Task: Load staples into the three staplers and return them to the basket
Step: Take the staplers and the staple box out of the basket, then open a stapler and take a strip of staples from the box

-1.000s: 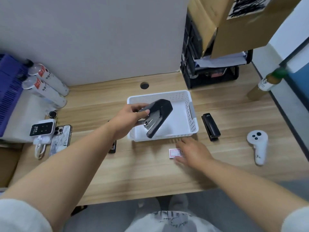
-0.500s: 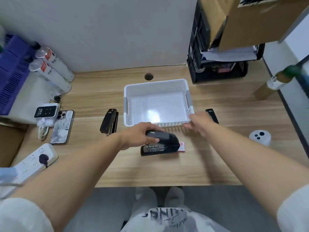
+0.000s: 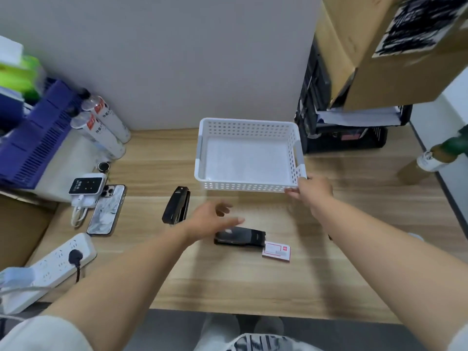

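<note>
Gripping perforated plastic basket (image 3: 247, 127) corner, right hand (image 3: 314, 191).

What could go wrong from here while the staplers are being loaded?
The right hand holds the basket by one corner only; moved that way, it may swing into the black crate. The small staple box lies right beside the stapler below the left hand, so grabbing the stapler could knock it away.

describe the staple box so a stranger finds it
Start at the white basket on the desk. Nearer the camera lies a black stapler; the staple box sits at its right end. It alone is small, flat, white and red.
</note>
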`<action>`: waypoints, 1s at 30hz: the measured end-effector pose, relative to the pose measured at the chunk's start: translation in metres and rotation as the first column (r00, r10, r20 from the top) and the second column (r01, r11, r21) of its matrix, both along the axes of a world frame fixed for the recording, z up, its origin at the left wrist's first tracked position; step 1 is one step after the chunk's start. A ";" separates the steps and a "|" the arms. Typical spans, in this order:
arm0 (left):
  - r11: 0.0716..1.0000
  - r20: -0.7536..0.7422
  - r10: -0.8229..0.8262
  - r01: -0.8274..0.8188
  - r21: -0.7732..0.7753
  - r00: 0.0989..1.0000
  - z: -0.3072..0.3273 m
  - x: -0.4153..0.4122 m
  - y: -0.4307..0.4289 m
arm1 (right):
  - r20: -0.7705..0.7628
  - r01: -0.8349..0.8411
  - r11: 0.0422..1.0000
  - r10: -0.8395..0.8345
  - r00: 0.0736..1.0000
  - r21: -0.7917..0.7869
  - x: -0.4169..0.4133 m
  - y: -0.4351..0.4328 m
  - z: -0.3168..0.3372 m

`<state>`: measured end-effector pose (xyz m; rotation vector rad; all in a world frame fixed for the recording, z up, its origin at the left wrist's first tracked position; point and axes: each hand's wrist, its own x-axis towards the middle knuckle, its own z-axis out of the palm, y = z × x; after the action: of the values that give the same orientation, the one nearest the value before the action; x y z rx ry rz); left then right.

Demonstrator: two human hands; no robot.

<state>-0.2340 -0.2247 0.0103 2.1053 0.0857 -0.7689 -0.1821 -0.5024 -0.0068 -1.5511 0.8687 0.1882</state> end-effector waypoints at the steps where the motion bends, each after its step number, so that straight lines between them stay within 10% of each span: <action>1: 0.974 -0.035 0.205 -0.208 -0.090 0.978 0.010 0.013 0.004 | -0.006 -0.007 1.000 0.007 1.000 -0.011 0.006 0.002 0.002; 5: 0.627 -0.314 0.605 -0.681 -0.378 0.732 0.035 0.066 0.026 | 0.007 -0.037 0.998 0.038 0.999 -0.059 0.024 0.015 0.009; 14: 0.541 -0.491 0.589 -0.764 -0.351 0.642 0.009 0.147 0.047 | 0.045 0.052 0.993 -0.057 0.997 0.102 0.045 0.039 0.013; 25: 0.631 -0.516 0.525 -0.717 -0.297 0.676 -0.009 0.165 0.051 | -0.188 -0.232 0.973 0.230 0.955 0.012 -0.005 0.048 0.012; 30: 0.905 -0.453 0.272 -0.385 -0.180 0.849 -0.008 0.135 0.045 | -0.191 -0.619 0.781 0.597 0.779 -0.080 -0.022 0.062 0.018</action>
<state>-0.0990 -0.1793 0.0022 1.5838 0.5403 -0.9487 -0.2042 -0.4403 0.0107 -1.9350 0.4668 0.7446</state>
